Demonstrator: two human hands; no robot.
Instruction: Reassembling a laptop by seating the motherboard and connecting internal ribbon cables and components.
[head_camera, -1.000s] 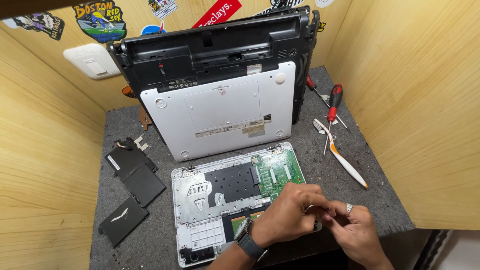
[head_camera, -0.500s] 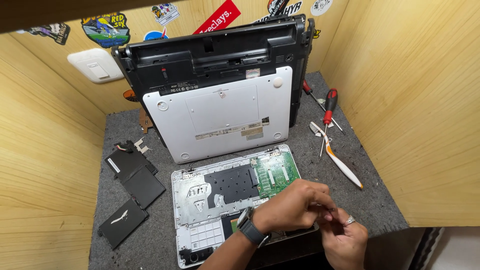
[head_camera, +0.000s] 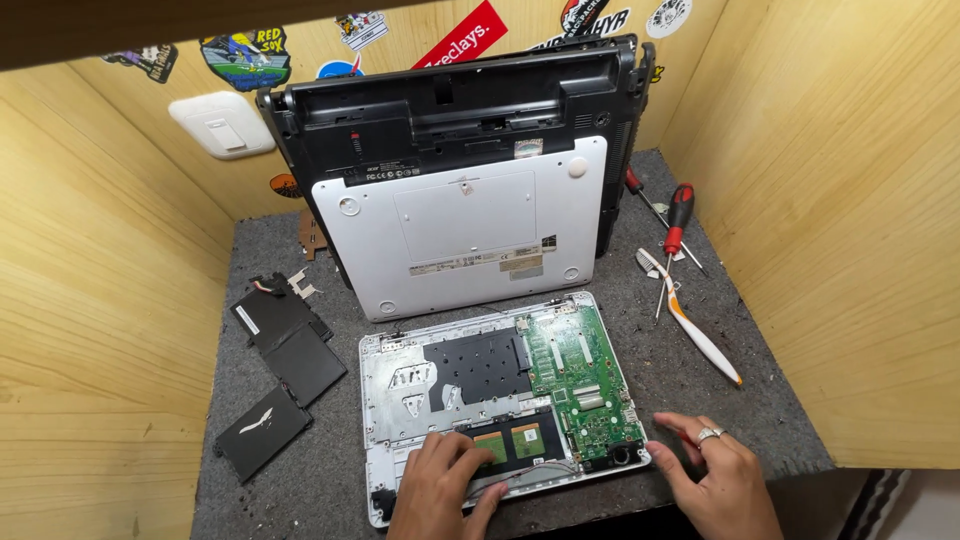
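Grey felt counter (head_camera: 300, 500) | my left hand (head_camera: 440, 485) flat, pressing opened laptop base (head_camera: 400, 385) | right hand (head_camera: 715, 480) pinching red-tipped tool (head_camera: 686, 437) | I'd steady base, avoid green board (head_camera: 580, 385).

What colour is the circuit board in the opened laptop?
Green, circuit board, clearest in the head view.

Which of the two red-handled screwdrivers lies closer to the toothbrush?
The thicker red-and-black screwdriver: its tip reaches down beside the toothbrush head. The slimmer screwdriver lies behind it, nearer the propped laptops.
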